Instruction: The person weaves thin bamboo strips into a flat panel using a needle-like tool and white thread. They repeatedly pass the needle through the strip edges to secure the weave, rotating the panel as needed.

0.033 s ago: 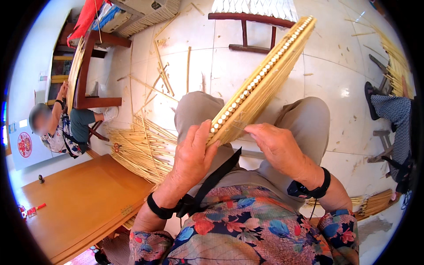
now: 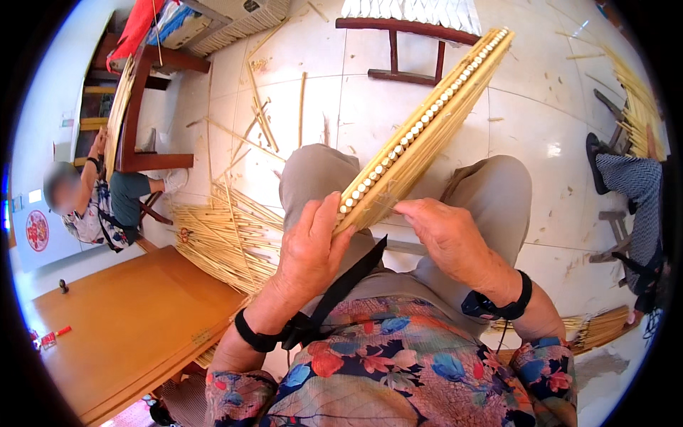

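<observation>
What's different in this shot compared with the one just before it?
Very little: the far end of the bundle has swung slightly to the right. No visible change in what is held. The left hand still grips the near end, the right hand stays close beside it, and the loose stalks lie as before.

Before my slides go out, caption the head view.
Left grip holding a bundle of yellow stalks, right grip close by.
</observation>
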### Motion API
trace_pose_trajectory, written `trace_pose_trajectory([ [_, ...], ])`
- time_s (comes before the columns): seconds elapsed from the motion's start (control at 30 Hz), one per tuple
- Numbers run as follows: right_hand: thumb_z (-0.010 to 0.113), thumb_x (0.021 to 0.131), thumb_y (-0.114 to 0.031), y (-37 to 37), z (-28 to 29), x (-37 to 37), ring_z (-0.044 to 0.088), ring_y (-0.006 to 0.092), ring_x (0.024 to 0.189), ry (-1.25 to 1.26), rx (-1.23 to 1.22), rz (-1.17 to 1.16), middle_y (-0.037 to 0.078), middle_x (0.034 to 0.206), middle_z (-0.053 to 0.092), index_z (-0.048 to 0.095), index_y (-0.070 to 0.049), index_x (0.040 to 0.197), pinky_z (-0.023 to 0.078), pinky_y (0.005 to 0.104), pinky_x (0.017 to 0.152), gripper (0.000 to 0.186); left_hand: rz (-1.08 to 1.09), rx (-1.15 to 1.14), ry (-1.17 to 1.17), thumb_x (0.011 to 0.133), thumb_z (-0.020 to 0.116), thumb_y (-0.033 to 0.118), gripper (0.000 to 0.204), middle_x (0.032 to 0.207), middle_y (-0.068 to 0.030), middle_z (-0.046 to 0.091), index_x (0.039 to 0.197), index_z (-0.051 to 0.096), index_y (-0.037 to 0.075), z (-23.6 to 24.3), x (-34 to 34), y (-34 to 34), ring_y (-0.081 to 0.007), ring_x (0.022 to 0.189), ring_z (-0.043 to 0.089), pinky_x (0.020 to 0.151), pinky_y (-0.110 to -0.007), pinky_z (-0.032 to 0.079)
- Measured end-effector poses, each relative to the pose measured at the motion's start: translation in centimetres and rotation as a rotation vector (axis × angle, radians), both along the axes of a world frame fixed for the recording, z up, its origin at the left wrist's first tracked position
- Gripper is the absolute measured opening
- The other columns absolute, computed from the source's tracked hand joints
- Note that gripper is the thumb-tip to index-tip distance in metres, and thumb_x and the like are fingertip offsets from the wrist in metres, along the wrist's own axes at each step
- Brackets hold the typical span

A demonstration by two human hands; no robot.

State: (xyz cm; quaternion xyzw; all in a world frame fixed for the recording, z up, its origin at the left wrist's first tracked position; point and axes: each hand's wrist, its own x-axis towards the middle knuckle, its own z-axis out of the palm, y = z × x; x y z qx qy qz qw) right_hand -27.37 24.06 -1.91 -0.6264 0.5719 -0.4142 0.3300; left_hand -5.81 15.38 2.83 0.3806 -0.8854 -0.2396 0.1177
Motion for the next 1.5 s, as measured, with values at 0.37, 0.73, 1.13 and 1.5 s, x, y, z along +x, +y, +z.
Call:
trace_pose_trajectory([
  [0.37,0.057,0.084,0.004,3.8,-0.2,0.1,0.063,0.0278,0.068,0.018,0.142,0.017,0.011,0.077,0.059,0.061,-0.008,0.119,0.051,0.0366,0.059,0.037,-0.103,-0.077,0.085,0.076,0.077,0.006,0.055,0.097,-0.0163,0.059,0.124,0.053,-0.007,-1.0,0.1,2.4,-0.0324,0.079,0.064,0.064,-0.038,0.055],
  [0.73,0.054,0.083,0.009,2.9,0.0,-0.4,0.062,0.0293,0.068,0.029,0.143,0.114,0.014,0.079,0.060,0.057,-0.011,0.133,0.050,0.0369,0.059,0.054,-0.131,-0.080,0.095,0.077,0.075,0.006,0.054,0.092,-0.0148,0.056,0.124,0.053,-0.008,-0.9,0.2,2.0,-0.0310,0.078,0.063,0.064,-0.038,0.054],
  [1.13,0.054,0.081,0.010,2.5,-1.2,-0.7,0.063,0.0253,0.068,-0.042,0.195,0.132,0.013,0.081,0.060,0.057,-0.017,0.134,0.051,0.0336,0.060,0.059,-0.104,-0.037,0.101,0.074,0.079,0.004,0.061,0.102,-0.0181,0.060,0.128,0.052,-0.004,-1.0,0.5,1.8,-0.0340,0.082,0.065,0.065,-0.039,0.054],
  [1.5,0.054,0.081,0.012,2.7,-0.1,-0.3,0.062,0.0206,0.066,-0.036,0.173,0.089,0.011,0.080,0.059,0.060,-0.013,0.131,0.051,0.0314,0.059,0.056,-0.117,-0.109,0.062,0.072,0.080,0.005,0.063,0.100,-0.0170,0.061,0.127,0.052,-0.005,-1.1,0.4,2.2,-0.0325,0.080,0.065,0.063,-0.038,0.054],
])
